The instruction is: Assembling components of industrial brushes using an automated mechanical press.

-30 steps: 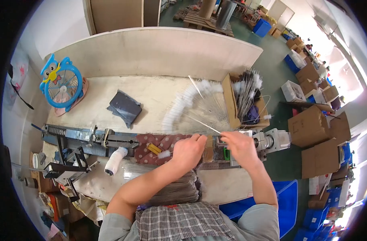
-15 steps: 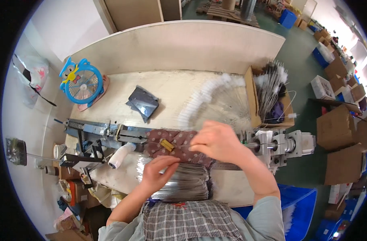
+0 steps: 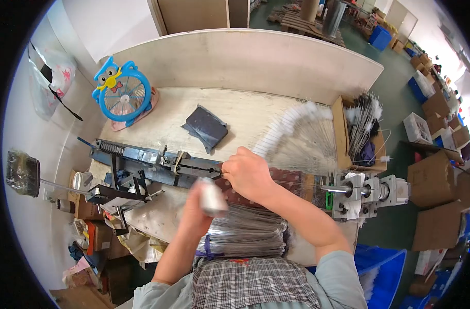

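Note:
My left hand [image 3: 193, 208] is closed around a white cylindrical roll [image 3: 212, 198], which is smeared by motion and held just in front of the rail. My right hand [image 3: 245, 175] has its fingers pinched together at the right end of the long dark metal rail fixture [image 3: 152, 164]; whatever lies between the fingertips is hidden. Thin wire-like lines run from near this hand toward the metal spindle unit [image 3: 351, 189] on the right. Beneath my right hand lies a dotted maroon cloth [image 3: 286, 181]. A thick bundle of silvery wires [image 3: 248, 232] lies in front of me, with a purple tie at its left.
White-tufted wire brushes [image 3: 291, 121] fan out at the back right beside a cardboard box [image 3: 339, 129] full of wires. A dark phone-like slab [image 3: 206, 127] and a blue cartoon fan [image 3: 125, 98] stand farther left. A black metal bracket [image 3: 119, 193] juts up at left; a blue bin [image 3: 384, 268] is lower right.
My left hand has picked up the white roll from beside the rail and lifted it. My right hand has moved left to the rail's end. The small yellow piece is no longer visible.

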Available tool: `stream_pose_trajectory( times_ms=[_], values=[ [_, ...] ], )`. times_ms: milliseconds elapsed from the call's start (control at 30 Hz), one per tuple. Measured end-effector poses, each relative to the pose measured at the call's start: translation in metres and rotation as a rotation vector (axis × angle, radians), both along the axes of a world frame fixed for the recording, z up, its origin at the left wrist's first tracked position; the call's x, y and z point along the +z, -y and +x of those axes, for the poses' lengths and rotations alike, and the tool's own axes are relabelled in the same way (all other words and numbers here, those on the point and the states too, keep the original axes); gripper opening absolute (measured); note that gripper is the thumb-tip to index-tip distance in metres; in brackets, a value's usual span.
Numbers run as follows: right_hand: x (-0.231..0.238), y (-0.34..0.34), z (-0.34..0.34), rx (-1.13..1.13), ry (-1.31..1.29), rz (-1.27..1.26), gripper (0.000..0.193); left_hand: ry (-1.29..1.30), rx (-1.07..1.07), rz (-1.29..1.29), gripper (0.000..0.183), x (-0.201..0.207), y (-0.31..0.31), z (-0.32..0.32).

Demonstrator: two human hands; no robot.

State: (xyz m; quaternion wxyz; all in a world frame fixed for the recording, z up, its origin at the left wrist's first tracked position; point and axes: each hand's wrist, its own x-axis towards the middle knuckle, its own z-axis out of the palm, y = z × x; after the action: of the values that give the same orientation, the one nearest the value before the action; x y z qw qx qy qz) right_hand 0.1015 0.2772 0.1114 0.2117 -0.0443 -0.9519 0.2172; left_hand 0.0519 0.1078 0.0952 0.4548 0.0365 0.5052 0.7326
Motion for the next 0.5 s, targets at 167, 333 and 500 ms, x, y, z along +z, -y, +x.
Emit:
stream_pose_trajectory(
  times_ms=[167,333,500],
  values=[
    [0.007,0.000,0.006,0.007,0.028,-0.019,0.007,-0.868,-0.222,-0.719,0.048,-0.037,-0.007,-0.016],
    [0.020,-0.008,0.044,-0.004,-0.215,0.043,0.013,-0.478,0.004,-0.203,0.033,-0.034,-0.019,0.006],
    [-0.012,0.001,0.083,0.044,-0.084,-0.097,0.016,-0.130,0.078,-0.053,0.012,-0.050,-0.027,0.017]
  ],
)
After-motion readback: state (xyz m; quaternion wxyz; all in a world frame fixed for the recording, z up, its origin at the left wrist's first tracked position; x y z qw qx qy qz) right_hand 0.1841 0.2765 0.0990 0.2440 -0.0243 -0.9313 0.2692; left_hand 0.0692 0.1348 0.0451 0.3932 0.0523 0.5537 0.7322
